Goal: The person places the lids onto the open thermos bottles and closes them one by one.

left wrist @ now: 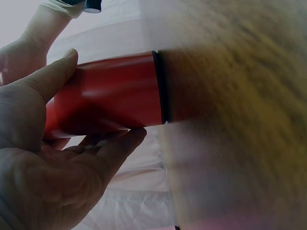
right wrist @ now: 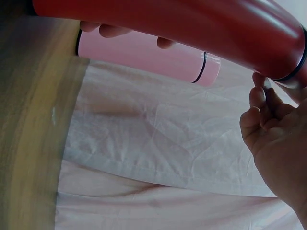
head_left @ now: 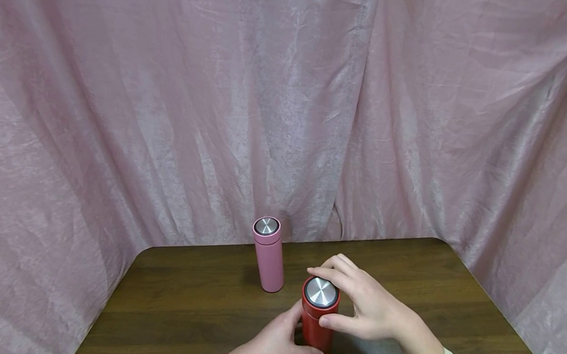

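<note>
A red thermos bottle (head_left: pixel 313 331) with a shiny silver disc on its lid (head_left: pixel 321 292) stands upright near the front of the table. My left hand (head_left: pixel 276 341) grips its body, thumb on the near side and fingers on the far side. At the top, my right hand (head_left: pixel 365 300) holds the lid between its thumb and fingers. The left wrist view shows the bottle's dark base (left wrist: pixel 163 88) at the wooden surface. Behind and to the left, a pink thermos bottle (head_left: pixel 270 264) stands upright, apart from both hands.
The brown wooden table (head_left: pixel 184 292) has rounded back corners. Pink velvety curtains (head_left: pixel 214 122) hang behind it and along both sides. The pink bottle is close to the table's back edge.
</note>
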{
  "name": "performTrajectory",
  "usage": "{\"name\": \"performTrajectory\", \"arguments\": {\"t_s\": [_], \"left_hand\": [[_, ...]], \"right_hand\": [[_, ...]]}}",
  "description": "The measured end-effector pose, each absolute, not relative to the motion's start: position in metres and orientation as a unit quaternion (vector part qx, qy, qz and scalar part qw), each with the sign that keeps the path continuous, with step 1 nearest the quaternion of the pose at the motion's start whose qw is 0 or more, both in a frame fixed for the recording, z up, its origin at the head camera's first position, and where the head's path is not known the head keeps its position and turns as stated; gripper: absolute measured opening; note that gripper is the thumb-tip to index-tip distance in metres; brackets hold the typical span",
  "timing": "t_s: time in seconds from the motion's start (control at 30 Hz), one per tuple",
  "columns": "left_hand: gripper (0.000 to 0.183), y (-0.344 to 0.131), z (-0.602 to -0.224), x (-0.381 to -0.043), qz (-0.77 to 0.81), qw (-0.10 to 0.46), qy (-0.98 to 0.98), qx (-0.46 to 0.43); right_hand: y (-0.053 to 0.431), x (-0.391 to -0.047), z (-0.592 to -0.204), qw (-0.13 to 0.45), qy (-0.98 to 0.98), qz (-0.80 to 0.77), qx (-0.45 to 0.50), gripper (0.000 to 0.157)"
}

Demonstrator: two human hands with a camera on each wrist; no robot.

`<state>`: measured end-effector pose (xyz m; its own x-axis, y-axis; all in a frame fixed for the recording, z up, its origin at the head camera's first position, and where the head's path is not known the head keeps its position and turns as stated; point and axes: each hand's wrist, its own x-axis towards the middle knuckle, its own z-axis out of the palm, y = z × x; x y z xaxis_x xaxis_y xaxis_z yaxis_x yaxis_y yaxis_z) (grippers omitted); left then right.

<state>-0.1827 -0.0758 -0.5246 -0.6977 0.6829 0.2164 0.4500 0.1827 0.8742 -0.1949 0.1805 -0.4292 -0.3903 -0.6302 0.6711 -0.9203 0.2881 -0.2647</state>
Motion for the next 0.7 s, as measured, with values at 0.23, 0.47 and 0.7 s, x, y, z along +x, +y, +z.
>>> {"name": "performTrajectory", "arguments": {"t_s": [0.23, 0.47, 0.7], "left_hand": [[0.080, -0.0749, -0.5253, -0.1828, 0.525, 0.111, 0.754, 0.378], [0.079, -0.0753, -0.5259, -0.1831, 0.520, 0.104, 0.757, 0.381], [0.079, -0.0751, -0.5262, -0.1831, 0.515, 0.095, 0.760, 0.386]], "right_hand": [[0.1809, -0.1937, -0.4279, 0.223, -0.766, 0.324, 0.509, 0.062], [0.1793, -0.1936, -0.4268, 0.229, -0.768, 0.327, 0.500, 0.060], [0.1778, -0.1961, -0.4258, 0.249, -0.759, 0.337, 0.498, 0.064]]}}
